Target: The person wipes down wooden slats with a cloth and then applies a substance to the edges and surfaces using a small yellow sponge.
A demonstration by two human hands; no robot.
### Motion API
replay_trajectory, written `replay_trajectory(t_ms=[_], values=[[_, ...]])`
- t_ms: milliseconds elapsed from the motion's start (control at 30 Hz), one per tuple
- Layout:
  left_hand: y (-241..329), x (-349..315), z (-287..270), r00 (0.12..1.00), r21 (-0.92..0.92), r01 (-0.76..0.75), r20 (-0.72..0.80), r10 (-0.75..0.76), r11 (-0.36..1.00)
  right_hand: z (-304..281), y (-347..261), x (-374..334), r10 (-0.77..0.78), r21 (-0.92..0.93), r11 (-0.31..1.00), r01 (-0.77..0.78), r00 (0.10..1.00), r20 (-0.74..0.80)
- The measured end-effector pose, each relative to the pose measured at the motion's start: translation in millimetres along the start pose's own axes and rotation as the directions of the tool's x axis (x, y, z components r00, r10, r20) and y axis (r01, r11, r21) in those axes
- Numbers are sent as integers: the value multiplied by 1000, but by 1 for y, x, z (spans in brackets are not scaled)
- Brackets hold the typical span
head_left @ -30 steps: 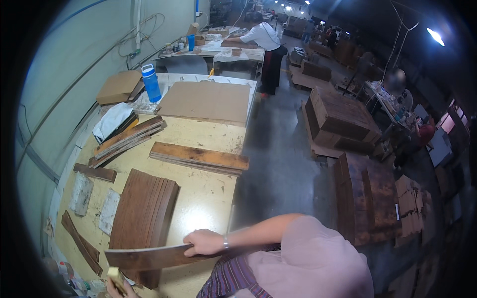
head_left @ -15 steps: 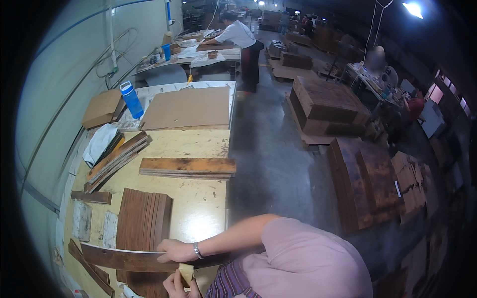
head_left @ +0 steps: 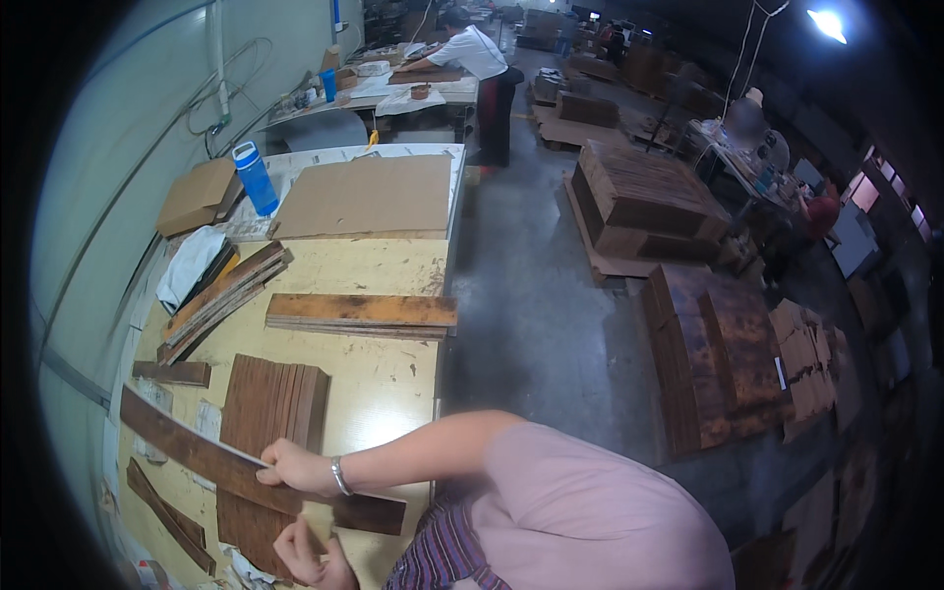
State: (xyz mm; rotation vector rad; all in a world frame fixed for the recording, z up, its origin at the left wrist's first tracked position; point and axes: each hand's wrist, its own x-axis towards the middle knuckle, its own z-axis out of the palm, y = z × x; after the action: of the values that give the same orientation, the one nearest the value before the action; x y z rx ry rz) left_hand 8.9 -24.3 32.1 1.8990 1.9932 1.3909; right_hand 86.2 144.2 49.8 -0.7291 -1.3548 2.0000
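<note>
My right hand (head_left: 295, 467), with a metal bracelet at the wrist, grips the upper edge of a long dark brown wooden board (head_left: 192, 447). This board lies slantwise across a stack of brown boards (head_left: 258, 398), its left end farther from me than its right. Just below the board is my left hand (head_left: 313, 559), fingers curled about a small pale yellow block (head_left: 319, 519) that looks like a sponge. The block is blurred and partly hidden by the fingers. Two narrow dark strips (head_left: 167, 516) lie crossed to the left of the stack.
Farther up the yellow worktable (head_left: 393, 265) are loose planks (head_left: 364, 310), a slanted pile of strips (head_left: 221, 300), a white cloth (head_left: 192, 267), a cardboard sheet (head_left: 364, 195) and a blue bottle (head_left: 256, 179). Board stacks (head_left: 644, 202) stand right of the aisle. A person (head_left: 477, 59) bends over another table.
The board has tilted, its left end raised away from me and its right end now showing. Both hands have shifted left, and the left hand has turned with the yellow block.
</note>
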Motion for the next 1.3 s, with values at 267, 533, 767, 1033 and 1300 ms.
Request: replay_trajectory(t_ms=[267, 533, 767, 1033, 1300], values=[[-8, -53, 21, 948, -131, -193, 231, 219, 972, -9, -6, 33, -37, 0, 999, 37, 992, -118], [-19, 3, -32, 999, -54, -8, -50, 6, 998, 10, 6, 34, -12, 93, 995, 25, 991, -137], [13, -8, -5, 997, -45, -14, 77, 18, 999, -3, 10, 42, -49, 127, 989, 71, 983, -174], [4, -52, -15, 997, -32, -13, 77, 15, 999, -31, -26, 47, 80, 227, 973, -42, 984, -161], [10, 49, -56, 977, -39, 54, -205, -61, 998, 0, -27, 31, 53, 353, 935, 9, 985, -165]])
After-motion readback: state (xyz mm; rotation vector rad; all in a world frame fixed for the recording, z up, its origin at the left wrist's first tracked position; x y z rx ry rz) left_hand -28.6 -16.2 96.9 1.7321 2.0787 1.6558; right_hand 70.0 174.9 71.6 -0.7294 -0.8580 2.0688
